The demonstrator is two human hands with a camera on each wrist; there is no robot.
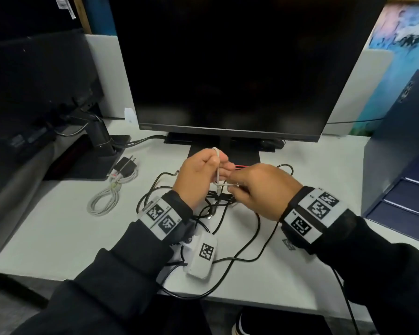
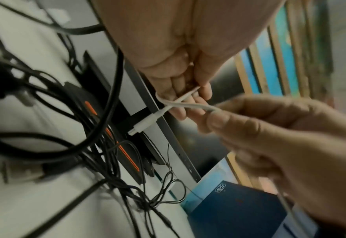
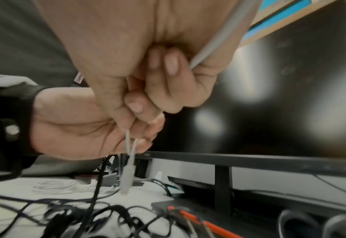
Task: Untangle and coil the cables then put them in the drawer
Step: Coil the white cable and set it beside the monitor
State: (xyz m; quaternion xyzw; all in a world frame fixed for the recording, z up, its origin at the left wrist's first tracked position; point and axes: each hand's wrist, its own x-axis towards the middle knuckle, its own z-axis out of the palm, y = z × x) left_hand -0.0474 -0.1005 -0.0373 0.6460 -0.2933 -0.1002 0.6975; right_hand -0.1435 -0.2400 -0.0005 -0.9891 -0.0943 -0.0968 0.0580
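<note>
A thin white cable (image 1: 217, 169) is held above the desk between both hands. My left hand (image 1: 203, 174) pinches a small loop of it (image 2: 180, 100), and its white plug (image 2: 145, 123) hangs down below the fingers (image 3: 126, 178). My right hand (image 1: 254, 189) grips the same cable a little to the right, and the cable runs on through its fist (image 3: 217, 40). Under the hands lies a tangle of black cables (image 1: 213, 213) with a USB plug (image 2: 21, 173). A coiled white cable with a power plug (image 1: 111, 192) lies on the desk to the left.
A large dark monitor (image 1: 240, 68) stands right behind the hands on its stand (image 1: 228, 151), with an orange cable (image 3: 206, 223) by its base. A second monitor arm (image 1: 99, 136) is at the left. A blue drawer unit (image 1: 402, 165) stands at the right. The white desk (image 1: 58, 238) ends close to me.
</note>
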